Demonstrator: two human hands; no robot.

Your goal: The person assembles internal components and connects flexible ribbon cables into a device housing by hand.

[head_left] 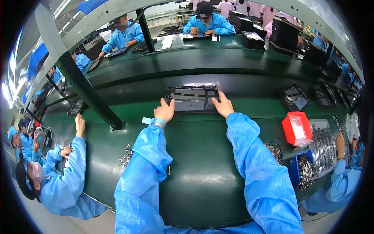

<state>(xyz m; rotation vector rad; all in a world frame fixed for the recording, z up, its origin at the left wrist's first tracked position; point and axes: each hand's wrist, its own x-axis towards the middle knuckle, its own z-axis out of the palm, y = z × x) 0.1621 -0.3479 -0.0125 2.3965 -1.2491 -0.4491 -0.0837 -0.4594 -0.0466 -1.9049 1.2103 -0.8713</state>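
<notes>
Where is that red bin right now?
In the head view the red bin sits on the green bench at the person's right, beside a blue tray of small metal parts.

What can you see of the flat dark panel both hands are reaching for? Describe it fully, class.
The flat dark panel is a rectangular frame, black at its edges with greyish plates and strips inside, seemingly metal and plastic. It lies flat on the green conveyor belt, its long side facing the person. The left hand touches its near left corner; the right hand touches its near right edge. Its far edge looks blurred.
</notes>
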